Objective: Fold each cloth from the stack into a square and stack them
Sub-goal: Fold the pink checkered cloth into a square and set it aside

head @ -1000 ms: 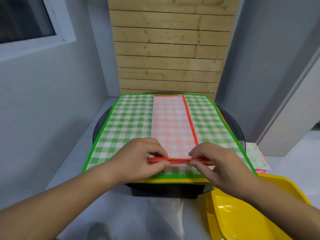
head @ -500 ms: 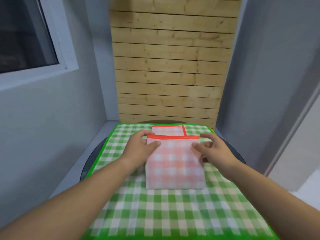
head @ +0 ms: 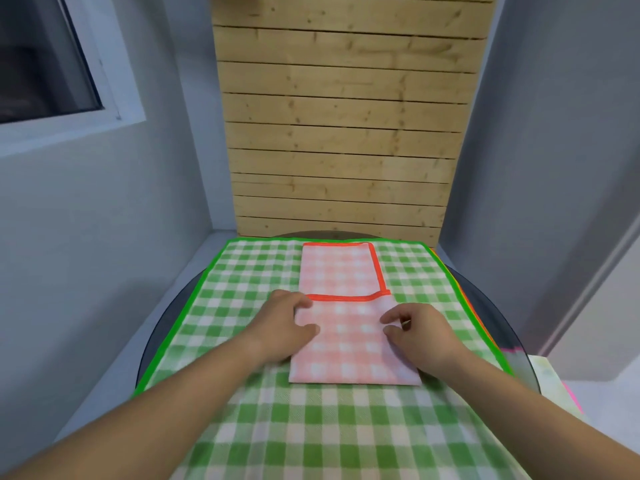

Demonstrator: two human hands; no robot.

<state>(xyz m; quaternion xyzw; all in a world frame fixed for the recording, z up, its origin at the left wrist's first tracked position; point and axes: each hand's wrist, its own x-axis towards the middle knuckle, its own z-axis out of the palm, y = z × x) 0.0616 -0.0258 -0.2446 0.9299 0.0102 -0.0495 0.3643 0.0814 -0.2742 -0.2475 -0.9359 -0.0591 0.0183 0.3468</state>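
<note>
Soft, even indoor light fills my head view, though the window (head: 45, 64) in the upper left of the frame is dark. Faint shadows hug the left hand (head: 280, 327) and right hand (head: 422, 336). Wide-angle distortion bows the plank wall (head: 343, 133) at the edges, and the lower frame is slightly smeared.

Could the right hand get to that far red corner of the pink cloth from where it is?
Probably yes. The right hand sits on the near flap of the pink cloth, and the far red corner lies just beyond it on the green checked cloth, with nothing in between.
</note>
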